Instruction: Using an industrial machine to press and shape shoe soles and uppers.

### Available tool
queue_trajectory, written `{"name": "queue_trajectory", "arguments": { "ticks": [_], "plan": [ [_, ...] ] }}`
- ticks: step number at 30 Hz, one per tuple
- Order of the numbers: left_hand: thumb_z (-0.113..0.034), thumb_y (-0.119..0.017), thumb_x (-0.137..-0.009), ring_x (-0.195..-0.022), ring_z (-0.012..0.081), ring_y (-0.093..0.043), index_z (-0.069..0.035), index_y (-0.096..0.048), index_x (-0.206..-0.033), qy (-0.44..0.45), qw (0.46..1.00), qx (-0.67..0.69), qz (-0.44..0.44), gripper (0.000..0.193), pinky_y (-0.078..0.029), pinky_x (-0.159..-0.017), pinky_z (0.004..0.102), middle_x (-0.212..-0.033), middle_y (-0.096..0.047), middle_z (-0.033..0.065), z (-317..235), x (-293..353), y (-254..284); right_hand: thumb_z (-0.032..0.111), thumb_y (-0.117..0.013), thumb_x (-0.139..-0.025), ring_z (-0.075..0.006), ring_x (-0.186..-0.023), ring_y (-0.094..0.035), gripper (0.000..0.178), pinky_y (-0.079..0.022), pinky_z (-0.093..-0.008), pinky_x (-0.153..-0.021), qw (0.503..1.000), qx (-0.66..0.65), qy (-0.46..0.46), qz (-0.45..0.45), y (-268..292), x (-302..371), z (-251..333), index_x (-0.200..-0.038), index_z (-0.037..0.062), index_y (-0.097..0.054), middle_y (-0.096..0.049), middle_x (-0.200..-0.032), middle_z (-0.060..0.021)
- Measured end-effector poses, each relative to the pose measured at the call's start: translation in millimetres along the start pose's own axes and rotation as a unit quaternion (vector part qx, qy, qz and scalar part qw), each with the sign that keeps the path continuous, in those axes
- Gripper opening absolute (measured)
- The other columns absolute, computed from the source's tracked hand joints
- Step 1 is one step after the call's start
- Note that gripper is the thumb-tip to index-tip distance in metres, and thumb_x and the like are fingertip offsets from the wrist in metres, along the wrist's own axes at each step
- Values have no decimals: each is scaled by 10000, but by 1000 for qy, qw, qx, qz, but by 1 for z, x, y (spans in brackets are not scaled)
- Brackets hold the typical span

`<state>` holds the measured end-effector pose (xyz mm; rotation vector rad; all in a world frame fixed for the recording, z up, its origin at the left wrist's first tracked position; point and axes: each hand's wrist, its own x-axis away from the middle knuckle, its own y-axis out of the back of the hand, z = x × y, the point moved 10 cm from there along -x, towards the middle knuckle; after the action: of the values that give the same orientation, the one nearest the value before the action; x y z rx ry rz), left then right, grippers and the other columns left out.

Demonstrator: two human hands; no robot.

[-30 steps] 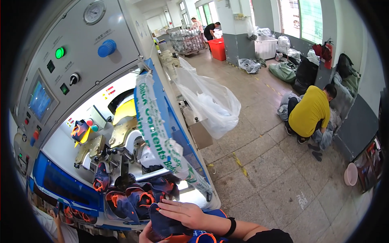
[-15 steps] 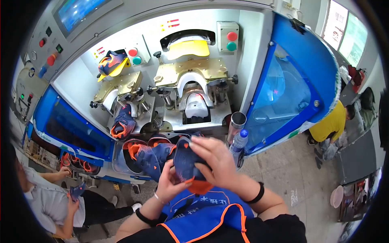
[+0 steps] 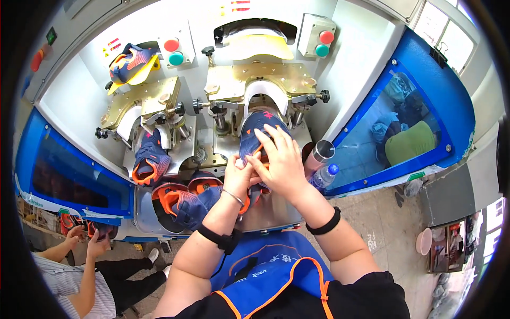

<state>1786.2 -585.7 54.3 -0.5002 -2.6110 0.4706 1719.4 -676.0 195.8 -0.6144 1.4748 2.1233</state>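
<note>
Both my hands hold a navy shoe upper (image 3: 249,135) with an orange lining, its toe pointing away from me at the right-hand press station. My left hand (image 3: 238,176) pinches its near edge. Across its right side lie the fingers of my right hand (image 3: 280,164), the thumb close to my left fingers. The upper covers the metal form of this station, and I cannot tell how far it sits over it. Just beyond its toe stands the white curved clamp (image 3: 264,90) under a brass-coloured plate (image 3: 234,87).
Another upper (image 3: 150,158) sits in the left station; one more (image 3: 130,64) rests on a yellow pad above. Several uppers (image 3: 183,204) lie in front. A metal cup (image 3: 320,153) and a bottle (image 3: 325,175) stand right. A co-worker (image 3: 79,276) handles a shoe at lower left.
My hands have carried the upper forward from near my apron to the right station, its toe now over the metal form. The view has shifted closer to the machine.
</note>
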Motion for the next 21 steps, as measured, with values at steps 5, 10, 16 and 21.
{"name": "queue_trajectory", "arguments": {
  "ticks": [5,10,16,21],
  "plan": [
    [-264,-721,-896,-679,148,-659,-69,-468,-1098,-39,999,13,-18,378,-535,-506,264,-938,-631,86,-15,-13,-4,450,-677,-829,-377,-1222,-486,542,-397,-478,-1003,999,11,-33,7,-9,-15,-11,-1251,115,-618,-513,-1326,-200],
    [-271,-723,-895,-618,126,-630,-79,-498,-1080,-17,999,-15,-27,349,-494,-469,244,-868,-636,70,-15,-18,-1,437,-679,-824,-373,-1191,-507,492,-411,-478,-985,999,1,-37,-4,-10,-18,-12,-1189,108,-654,-533,-1296,-195],
    [-280,-735,-885,-583,121,-615,-82,-507,-1095,-21,999,-1,-33,367,-484,-465,248,-818,-630,58,-16,-20,-2,420,-689,-817,-377,-1179,-513,477,-415,-482,-980,999,-5,-34,-15,-10,-19,-14,-1173,104,-660,-541,-1282,-190],
    [-291,-743,-877,-582,120,-614,-86,-513,-1107,-19,999,-14,-43,385,-490,-477,255,-819,-629,51,-15,-19,-2,414,-693,-813,-382,-1180,-511,472,-415,-484,-981,999,-18,-36,-17,-9,-19,-16,-1165,102,-663,-544,-1273,-187]
  ]
}}
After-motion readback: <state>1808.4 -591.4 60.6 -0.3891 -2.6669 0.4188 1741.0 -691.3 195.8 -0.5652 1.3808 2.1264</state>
